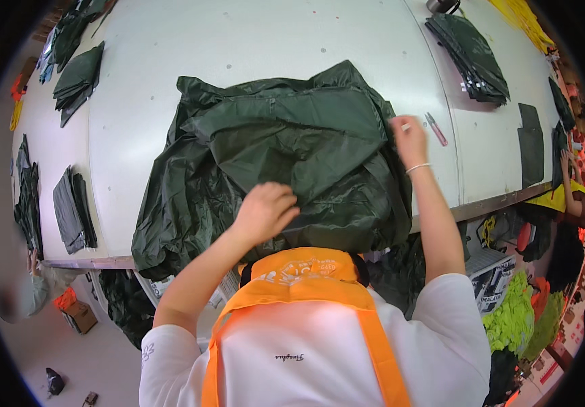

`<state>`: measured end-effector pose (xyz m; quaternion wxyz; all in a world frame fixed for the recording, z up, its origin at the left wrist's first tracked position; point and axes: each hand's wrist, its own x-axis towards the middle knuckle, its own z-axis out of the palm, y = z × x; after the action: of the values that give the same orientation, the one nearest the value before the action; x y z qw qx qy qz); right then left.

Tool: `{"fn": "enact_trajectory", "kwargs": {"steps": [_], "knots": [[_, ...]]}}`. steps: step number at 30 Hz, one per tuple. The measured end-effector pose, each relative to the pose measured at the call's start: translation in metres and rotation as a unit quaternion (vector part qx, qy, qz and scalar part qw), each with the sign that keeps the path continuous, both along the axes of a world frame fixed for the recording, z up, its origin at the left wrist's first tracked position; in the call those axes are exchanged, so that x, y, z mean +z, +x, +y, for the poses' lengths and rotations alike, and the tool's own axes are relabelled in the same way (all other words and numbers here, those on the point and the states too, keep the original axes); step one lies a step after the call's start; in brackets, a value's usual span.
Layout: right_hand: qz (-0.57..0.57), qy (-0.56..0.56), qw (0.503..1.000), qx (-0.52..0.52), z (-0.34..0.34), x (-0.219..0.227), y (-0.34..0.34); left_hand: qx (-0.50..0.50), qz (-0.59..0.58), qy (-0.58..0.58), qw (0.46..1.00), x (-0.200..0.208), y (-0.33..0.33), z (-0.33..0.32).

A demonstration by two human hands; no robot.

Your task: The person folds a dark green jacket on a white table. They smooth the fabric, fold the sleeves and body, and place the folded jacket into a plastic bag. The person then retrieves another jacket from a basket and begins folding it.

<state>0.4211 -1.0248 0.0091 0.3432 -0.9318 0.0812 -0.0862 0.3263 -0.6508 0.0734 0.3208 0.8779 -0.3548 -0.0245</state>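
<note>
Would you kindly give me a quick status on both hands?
Left hand gripping dark green garment near its front edge. Right hand pinching its right edge. Pink pen lies just beyond.

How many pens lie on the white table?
1: a pink pen lies on the table, right of the right hand and the dark green garment. Others may be hidden.

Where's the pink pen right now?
In the head view the pink pen lies on the white table, just right of the right hand at the dark green garment's right edge.
</note>
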Motion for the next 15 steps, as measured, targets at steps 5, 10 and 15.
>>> {"fn": "enact_trajectory", "kwargs": {"steps": [5, 10, 15], "knots": [[-0.149, -0.284, 0.945, -0.066, -0.126, -0.063, 0.001, 0.046, -0.052, -0.032, 0.997, 0.003, 0.086, -0.061], [0.016, -0.179, 0.982, -0.065, -0.124, -0.050, -0.001, 0.137, -0.075, -0.023, 0.987, -0.029, 0.174, -0.135], [-0.081, -0.077, 0.984, -0.140, -0.113, -0.054, 0.001, 0.182, 0.180, 0.175, 0.951, -0.030, 0.214, -0.186]]}}
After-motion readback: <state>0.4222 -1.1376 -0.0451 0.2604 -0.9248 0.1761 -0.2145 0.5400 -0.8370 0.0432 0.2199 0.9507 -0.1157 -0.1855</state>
